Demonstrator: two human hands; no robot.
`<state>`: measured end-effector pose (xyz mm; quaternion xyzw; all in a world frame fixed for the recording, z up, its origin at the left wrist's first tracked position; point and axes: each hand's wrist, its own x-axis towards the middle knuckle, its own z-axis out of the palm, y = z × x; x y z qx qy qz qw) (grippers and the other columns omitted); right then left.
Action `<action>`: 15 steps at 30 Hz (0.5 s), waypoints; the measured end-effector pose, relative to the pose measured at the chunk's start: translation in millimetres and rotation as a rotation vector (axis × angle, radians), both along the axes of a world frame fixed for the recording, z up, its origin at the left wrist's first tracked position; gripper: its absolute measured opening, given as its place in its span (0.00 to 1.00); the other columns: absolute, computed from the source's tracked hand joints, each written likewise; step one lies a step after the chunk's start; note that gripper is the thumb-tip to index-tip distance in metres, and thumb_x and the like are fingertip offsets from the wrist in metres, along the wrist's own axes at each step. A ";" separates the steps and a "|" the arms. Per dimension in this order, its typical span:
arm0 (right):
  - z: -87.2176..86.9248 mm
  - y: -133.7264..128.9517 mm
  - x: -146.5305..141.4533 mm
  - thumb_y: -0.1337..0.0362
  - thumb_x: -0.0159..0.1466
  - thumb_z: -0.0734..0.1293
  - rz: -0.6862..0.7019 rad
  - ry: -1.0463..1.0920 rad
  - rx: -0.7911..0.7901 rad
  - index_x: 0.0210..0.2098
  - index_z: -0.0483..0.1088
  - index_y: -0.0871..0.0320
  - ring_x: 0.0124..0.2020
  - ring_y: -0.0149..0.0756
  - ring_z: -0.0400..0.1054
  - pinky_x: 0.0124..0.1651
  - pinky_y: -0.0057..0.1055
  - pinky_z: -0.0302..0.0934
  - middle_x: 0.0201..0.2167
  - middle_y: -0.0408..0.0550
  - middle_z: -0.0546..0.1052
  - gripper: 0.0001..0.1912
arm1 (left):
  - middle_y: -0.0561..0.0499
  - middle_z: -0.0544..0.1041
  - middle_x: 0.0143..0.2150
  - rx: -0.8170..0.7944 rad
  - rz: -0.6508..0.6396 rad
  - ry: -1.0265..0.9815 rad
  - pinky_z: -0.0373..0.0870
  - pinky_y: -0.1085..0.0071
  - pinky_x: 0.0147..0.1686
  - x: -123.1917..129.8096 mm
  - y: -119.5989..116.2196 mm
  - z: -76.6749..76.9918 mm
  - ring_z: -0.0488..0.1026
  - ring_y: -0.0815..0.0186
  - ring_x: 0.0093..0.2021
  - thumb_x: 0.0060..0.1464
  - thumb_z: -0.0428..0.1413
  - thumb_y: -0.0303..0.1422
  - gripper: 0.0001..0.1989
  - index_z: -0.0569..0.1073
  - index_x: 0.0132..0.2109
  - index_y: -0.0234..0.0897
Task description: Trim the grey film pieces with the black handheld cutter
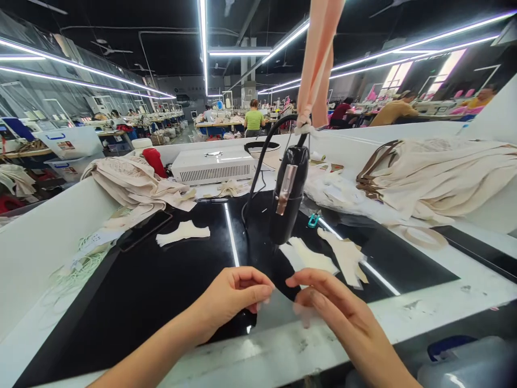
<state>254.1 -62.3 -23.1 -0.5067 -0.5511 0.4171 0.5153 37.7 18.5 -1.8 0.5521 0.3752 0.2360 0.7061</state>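
My left hand [238, 293] is closed in a pinch at the near edge of the black glossy board [133, 296]. A thin translucent sheet [278, 318] hangs from its fingertips. Just to the right, my right hand [333, 302] has its fingers apart; some fingertips look blurred behind the sheet, and I cannot make out a grip. Beyond the hands a black corded device [288, 194] hangs from a pink fabric strip [319, 64]. Cream cut fabric pieces lie beside it: one piece [309, 256] close to my right hand, another [343, 256] further right, and a third [183, 233] at left.
Small teal snips [314, 220] and a phone-like dark slab [145, 229] lie on the board. Cream fabric piles [137, 183] stand left and right [444, 178]. A white vented box [214, 164] is at the back, near a black cable [258, 178]. People sit working beyond.
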 end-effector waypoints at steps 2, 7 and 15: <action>-2.7 2.2 -0.3 0.46 0.68 0.67 0.026 -0.002 -0.081 0.51 0.76 0.51 0.35 0.41 0.79 0.35 0.32 0.75 0.42 0.52 0.83 0.20 | 0.54 0.74 0.30 0.015 0.022 0.025 0.62 0.72 0.34 -10.6 0.9 2.0 0.66 0.72 0.28 0.48 0.70 0.46 0.21 0.81 0.39 0.33; -11.6 2.4 -10.0 0.49 0.65 0.70 0.027 -0.093 -0.172 0.42 0.80 0.53 0.27 0.38 0.76 0.32 0.30 0.74 0.25 0.46 0.80 0.16 | 0.54 0.74 0.29 0.037 0.076 0.087 0.63 0.73 0.32 -31.1 0.8 6.9 0.65 0.73 0.28 0.49 0.70 0.48 0.21 0.80 0.38 0.33; -14.5 9.2 -34.7 0.52 0.65 0.67 0.040 -0.118 -0.217 0.32 0.77 0.51 0.24 0.36 0.73 0.28 0.26 0.67 0.22 0.43 0.78 0.12 | 0.57 0.71 0.26 0.056 0.126 0.166 0.63 0.76 0.25 -49.3 1.7 2.6 0.64 0.75 0.24 0.53 0.66 0.45 0.17 0.75 0.36 0.34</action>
